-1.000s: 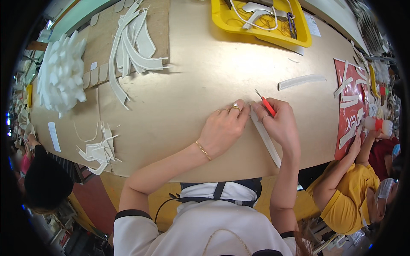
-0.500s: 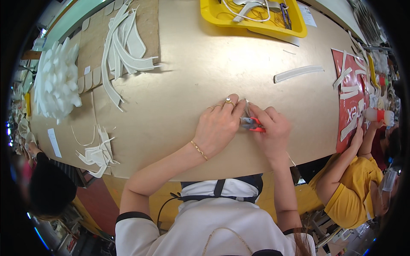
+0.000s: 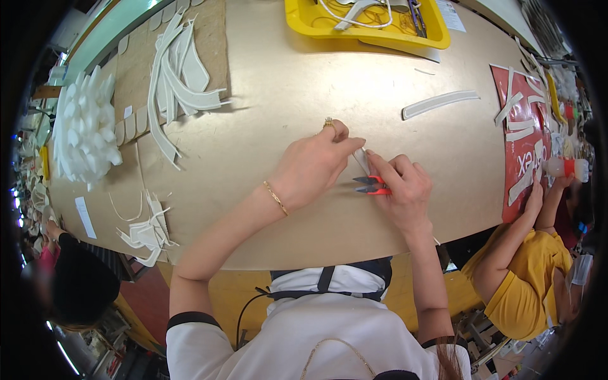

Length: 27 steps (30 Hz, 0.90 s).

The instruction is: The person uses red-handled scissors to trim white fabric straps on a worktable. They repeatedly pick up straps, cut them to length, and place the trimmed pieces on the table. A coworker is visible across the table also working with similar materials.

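My left hand point(image 3: 311, 166) pinches the end of a thin white strip point(image 3: 361, 159) against the tan table point(image 3: 285, 95). It wears a ring and a gold bracelet. My right hand point(image 3: 403, 188) sits just to the right, closed around small red-handled snips point(image 3: 371, 185) whose dark blades point left toward the strip. Most of the strip is hidden under my fingers.
A yellow tray point(image 3: 373, 31) with cords and white parts stands at the far edge. Curved white strips point(image 3: 174, 79) lie far left, white scraps point(image 3: 147, 231) near left, a loose strip point(image 3: 440, 103) at right. Another person in yellow point(image 3: 525, 278) works over a red mat point(image 3: 525, 139).
The long strip that lay stretched toward me is now drawn up between my hands. The snips have turned from pointing away to pointing left at the strip. My view has shifted closer.
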{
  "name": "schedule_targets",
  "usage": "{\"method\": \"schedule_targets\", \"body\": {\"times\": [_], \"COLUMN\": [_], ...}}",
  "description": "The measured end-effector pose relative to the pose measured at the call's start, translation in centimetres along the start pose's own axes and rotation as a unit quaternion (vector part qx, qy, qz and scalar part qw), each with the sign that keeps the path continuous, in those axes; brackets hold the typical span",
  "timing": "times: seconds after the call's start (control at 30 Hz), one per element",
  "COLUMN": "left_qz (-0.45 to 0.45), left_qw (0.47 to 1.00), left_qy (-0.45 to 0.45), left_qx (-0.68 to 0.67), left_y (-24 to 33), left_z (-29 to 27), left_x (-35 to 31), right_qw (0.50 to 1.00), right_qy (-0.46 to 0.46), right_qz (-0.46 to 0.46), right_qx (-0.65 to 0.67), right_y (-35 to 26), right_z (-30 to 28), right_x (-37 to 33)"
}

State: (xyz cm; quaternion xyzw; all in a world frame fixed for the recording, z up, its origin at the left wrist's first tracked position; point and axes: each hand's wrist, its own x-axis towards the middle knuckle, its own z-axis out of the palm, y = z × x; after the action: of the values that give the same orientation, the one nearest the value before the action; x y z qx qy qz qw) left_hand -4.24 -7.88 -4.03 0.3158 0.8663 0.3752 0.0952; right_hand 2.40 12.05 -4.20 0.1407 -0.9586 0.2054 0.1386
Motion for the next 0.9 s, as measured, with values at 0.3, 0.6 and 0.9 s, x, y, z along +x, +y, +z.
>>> {"method": "schedule_targets", "body": {"times": [0.3,0.6,0.9], "left_qz": [0.092,0.074,0.072], "left_qw": [0.986,0.987,0.987], "left_qy": [0.037,0.025,0.032], "left_qx": [0.13,0.139,0.139], "left_y": [-0.7,-0.3,-0.1], "left_z": [0.9,0.9,1.1], "left_x": [-0.5,-0.6,-0.6], "right_qw": [1.0,0.998,0.997], "right_qy": [-0.003,-0.015,-0.045], "right_qz": [-0.014,-0.041,-0.031], "right_qx": [-0.027,-0.056,-0.059], "right_y": [0.1,0.1,0.1], "right_z": [0.2,-0.4,-0.8], "right_x": [-0.2,0.0,0.3]}}
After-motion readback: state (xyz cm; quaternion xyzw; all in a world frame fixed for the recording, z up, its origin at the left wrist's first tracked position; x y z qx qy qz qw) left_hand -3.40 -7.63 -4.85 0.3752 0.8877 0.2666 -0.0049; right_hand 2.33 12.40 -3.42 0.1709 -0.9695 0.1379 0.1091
